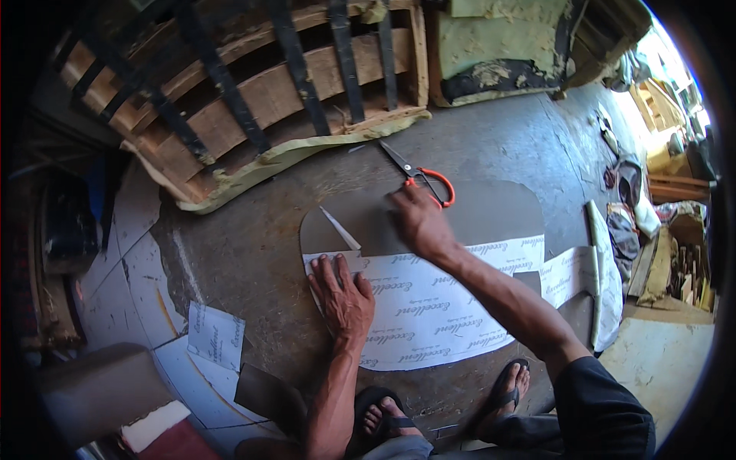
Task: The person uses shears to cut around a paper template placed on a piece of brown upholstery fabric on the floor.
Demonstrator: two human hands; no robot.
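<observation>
A grey sheet with rounded corners lies on the floor, and white printed sheeting covers its nearer part. My left hand rests flat on the left end of the white sheeting, fingers spread. Just beyond its fingertips is a narrow white pointed strip. My right hand is over the grey sheet, beside the orange handles of a pair of scissors and partly covering them. Motion blurs its fingers, so whether they grip the handles is unclear. The scissors' dark blades point away to the left.
A wooden furniture frame with black straps stands at the far left; a worn foam-covered piece stands beside it. A white printed scrap lies at left. Rolled white material and heaped cloth are at right. My sandalled feet are close by.
</observation>
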